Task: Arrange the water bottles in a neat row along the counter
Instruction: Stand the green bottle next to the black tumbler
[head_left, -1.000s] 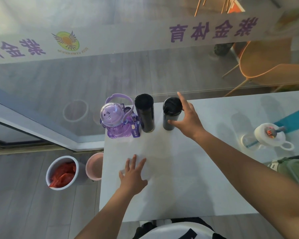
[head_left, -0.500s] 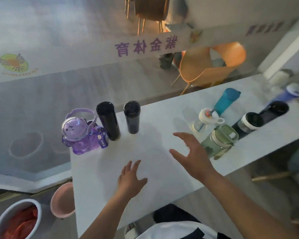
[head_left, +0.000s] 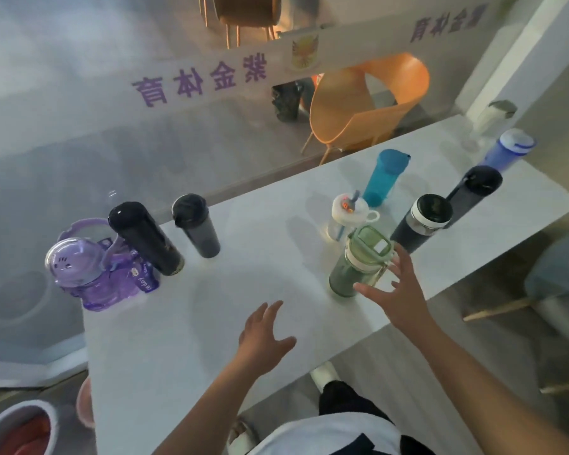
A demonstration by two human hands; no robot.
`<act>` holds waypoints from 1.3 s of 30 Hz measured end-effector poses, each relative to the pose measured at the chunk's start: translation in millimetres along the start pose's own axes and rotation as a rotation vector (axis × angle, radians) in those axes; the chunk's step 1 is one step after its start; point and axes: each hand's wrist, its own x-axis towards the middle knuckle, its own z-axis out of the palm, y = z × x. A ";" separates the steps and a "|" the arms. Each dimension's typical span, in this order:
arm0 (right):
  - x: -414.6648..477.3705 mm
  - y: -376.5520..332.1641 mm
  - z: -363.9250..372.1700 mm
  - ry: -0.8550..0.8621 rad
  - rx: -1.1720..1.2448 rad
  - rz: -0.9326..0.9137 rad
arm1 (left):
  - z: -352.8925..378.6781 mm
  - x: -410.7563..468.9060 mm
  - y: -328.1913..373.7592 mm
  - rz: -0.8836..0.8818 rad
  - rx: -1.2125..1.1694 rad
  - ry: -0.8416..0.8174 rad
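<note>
On the white counter [head_left: 260,284] three bottles stand side by side at the far left: a purple jug with a handle [head_left: 99,274], a tall black flask [head_left: 147,239] and a shorter dark tumbler [head_left: 197,226]. To the right stands a loose group: a green bottle [head_left: 358,261], a clear cup with a white lid [head_left: 347,216], a teal bottle [head_left: 383,177], a dark mug with a white band [head_left: 421,224], a black bottle [head_left: 473,193] and a blue bottle [head_left: 506,149]. My right hand [head_left: 398,293] is spread open just beside the green bottle. My left hand [head_left: 263,336] rests open, palm down.
A glass partition with purple lettering runs behind the counter. Beyond it stands an orange chair [head_left: 368,100]. A white bucket with red contents [head_left: 17,428] and a pink bin [head_left: 84,408] sit on the floor at the lower left. A stool [head_left: 555,284] stands to the right.
My right hand left the dark tumbler and swung right to the green bottle. The view panned right, bringing the right-hand bottles into sight. My left hand stayed on the counter.
</note>
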 end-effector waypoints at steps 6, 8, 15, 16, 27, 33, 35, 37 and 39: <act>41.6 -6.5 2.7 -0.152 0.056 -0.096 | 10.6 23.1 2.8 -0.257 0.101 0.087; 53.7 -12.6 3.8 -0.203 0.035 -0.161 | 9.6 28.6 3.8 -0.333 0.102 0.130; 109.4 -45.3 42.0 -0.455 0.105 -0.238 | 11.0 28.3 -10.6 -0.588 0.084 0.227; 116.7 -51.5 52.5 -0.469 0.108 -0.255 | 11.8 26.9 -12.5 -0.608 0.096 0.220; 179.3 -123.9 165.0 -0.513 -0.023 -0.419 | 9.4 28.3 -18.6 -0.607 0.041 0.161; 184.5 -134.4 188.0 -0.509 -0.025 -0.421 | 9.9 28.2 -19.1 -0.603 0.034 0.156; 184.3 -134.5 190.5 -0.493 -0.015 -0.409 | 9.7 28.3 -19.1 -0.599 0.041 0.154; 184.0 -133.6 191.0 -0.477 -0.012 -0.402 | 9.3 27.9 -18.9 -0.597 0.047 0.152; 184.3 -132.8 191.0 -0.471 -0.020 -0.401 | 9.4 27.4 -19.0 -0.598 0.045 0.154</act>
